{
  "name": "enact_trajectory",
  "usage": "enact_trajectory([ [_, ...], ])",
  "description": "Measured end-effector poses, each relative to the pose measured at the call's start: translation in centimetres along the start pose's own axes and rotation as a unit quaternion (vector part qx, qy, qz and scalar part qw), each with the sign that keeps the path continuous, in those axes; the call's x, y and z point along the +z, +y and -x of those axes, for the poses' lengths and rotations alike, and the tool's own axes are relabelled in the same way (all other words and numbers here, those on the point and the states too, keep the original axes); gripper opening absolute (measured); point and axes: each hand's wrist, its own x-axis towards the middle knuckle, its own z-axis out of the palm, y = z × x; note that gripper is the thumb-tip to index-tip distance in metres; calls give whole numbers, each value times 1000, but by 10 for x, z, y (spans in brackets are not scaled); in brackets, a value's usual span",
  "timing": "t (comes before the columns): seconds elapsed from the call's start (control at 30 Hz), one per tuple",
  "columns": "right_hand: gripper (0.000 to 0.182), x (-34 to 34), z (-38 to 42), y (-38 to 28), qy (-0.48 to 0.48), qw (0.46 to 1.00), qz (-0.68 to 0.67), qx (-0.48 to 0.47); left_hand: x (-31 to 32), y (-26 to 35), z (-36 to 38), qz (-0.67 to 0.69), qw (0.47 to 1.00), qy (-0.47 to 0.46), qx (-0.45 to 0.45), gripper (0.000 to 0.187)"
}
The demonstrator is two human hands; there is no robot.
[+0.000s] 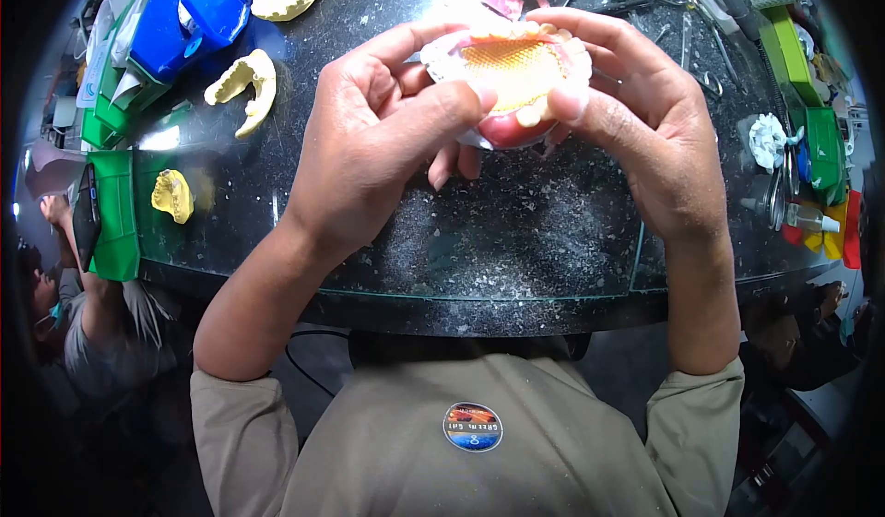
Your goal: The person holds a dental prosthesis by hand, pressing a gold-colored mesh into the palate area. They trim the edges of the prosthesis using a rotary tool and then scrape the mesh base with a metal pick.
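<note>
The only lettering that stands out is on a round, multicoloured emblem with a pale rim [474,427], on the front of a khaki-brown fabric shirt [387,462]; 1 line of small pale characters [474,418] crosses the emblem's dark middle band, too small and blurred to read with certainty; below it, on the blue part, sits 1 tiny pale mark [475,439], shaped roughly like an 8; no word, brand or number is surely legible.

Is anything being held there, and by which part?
Yes: a teeth model, held at its opposite sides, between the left hand and the right hand.
</note>
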Motion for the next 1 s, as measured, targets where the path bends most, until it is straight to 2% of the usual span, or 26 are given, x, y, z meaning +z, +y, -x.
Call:
enact_trajectory([
  [0.13, 50, -1, -2, 4, 4, 999, 16, -42, -7, 5, -1, 20, 998, -47, -21, 60],
  [0.2, 52, 0, -2, 4, 8, 999, 5, -53, -7, 5, 0, -9, 998, -57, -2, 61],
  [0.5, 57, -4, -3, 8, -5, 995, 29, -91, -2, 0, 0, -13, 999, -26, 34, 59],
  [0.6, 54, -2, -3, 7, 10, 993, 45, -108, 0, 0, 0, -1, 998, -24, 52, 61],
  [0.7, 45, 0, 0, 5, 68, 980, 134, -133, 3, -2, 0, 21, 998, -10, 58, 60],
  [0.8, 34, -2, -1, 8, 73, 963, 200, -167, 9, -5, 1, 10, 999, 24, 45, 61],
  [0.9, 28, 2, 1, 7, 85, 976, 162, -121, 12, -13, 2, 36, 998, 30, 44, 61],
  [1.0, 24, 4, 0, 7, 87, 977, 152, -122, 15, -15, 2, 32, 999, 8, 40, 63],
])
